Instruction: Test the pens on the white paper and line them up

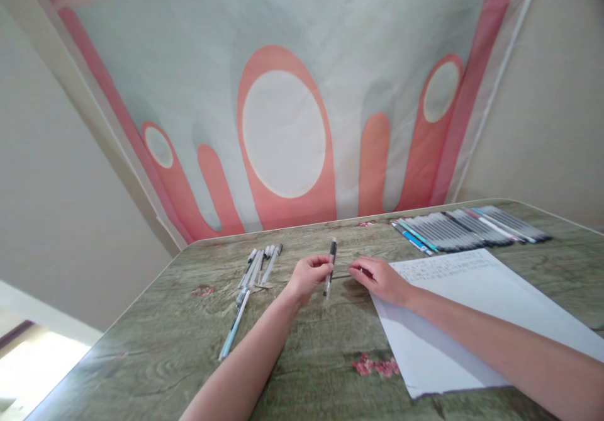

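Note:
In the middle of the head view, my left hand pinches a clear pen with a dark section, held nearly upright above the table. To its right, my right hand is closed, with its fingertips around one end of a thin dark stick, perhaps a pen refill. The stick points left and passes close to the lower part of the pen; whether they touch I cannot tell. My right wrist lies over the upper left edge of a white sheet of paper with rows of handwriting along its top.
A wood-patterned table with printed pink flowers carries everything. On the left lies a loose group of pens, with a light blue pen nearer me. A long row of pens lies at the back right. Behind hangs a patterned cloth.

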Action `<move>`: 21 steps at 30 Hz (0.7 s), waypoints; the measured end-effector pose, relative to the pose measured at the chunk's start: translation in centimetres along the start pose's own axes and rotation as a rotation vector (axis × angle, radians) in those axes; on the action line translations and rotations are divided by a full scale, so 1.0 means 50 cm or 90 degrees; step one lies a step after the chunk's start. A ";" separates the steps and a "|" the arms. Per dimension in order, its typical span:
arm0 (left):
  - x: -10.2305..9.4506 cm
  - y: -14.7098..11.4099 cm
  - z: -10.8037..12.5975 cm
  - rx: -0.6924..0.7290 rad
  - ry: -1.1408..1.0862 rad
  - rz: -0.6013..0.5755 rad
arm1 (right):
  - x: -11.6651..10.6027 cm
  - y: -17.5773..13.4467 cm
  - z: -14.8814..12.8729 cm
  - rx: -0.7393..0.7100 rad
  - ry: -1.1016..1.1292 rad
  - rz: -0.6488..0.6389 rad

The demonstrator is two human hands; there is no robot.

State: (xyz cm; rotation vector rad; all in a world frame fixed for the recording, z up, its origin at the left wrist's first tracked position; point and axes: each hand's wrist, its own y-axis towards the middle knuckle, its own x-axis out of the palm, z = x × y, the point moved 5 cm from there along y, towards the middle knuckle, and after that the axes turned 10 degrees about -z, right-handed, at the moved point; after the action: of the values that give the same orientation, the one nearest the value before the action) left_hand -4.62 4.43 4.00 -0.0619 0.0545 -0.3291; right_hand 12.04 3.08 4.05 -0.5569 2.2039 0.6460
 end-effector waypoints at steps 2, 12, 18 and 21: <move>0.028 -0.006 -0.010 -0.002 -0.068 -0.005 | 0.000 -0.003 -0.013 -0.020 0.054 -0.020; 0.084 -0.022 -0.017 0.047 -0.075 -0.069 | 0.024 -0.002 0.018 0.084 0.339 -0.027; 0.087 -0.018 -0.020 0.051 -0.043 -0.098 | 0.029 0.000 0.054 0.151 0.468 -0.029; 0.090 -0.018 -0.023 0.056 -0.014 -0.107 | 0.036 0.001 0.060 0.148 0.458 -0.054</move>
State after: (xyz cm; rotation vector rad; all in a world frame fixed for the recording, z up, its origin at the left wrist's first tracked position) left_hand -0.72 2.03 2.71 0.0171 0.0130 -0.4988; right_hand 12.54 4.61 0.92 -0.8467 2.8457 0.1344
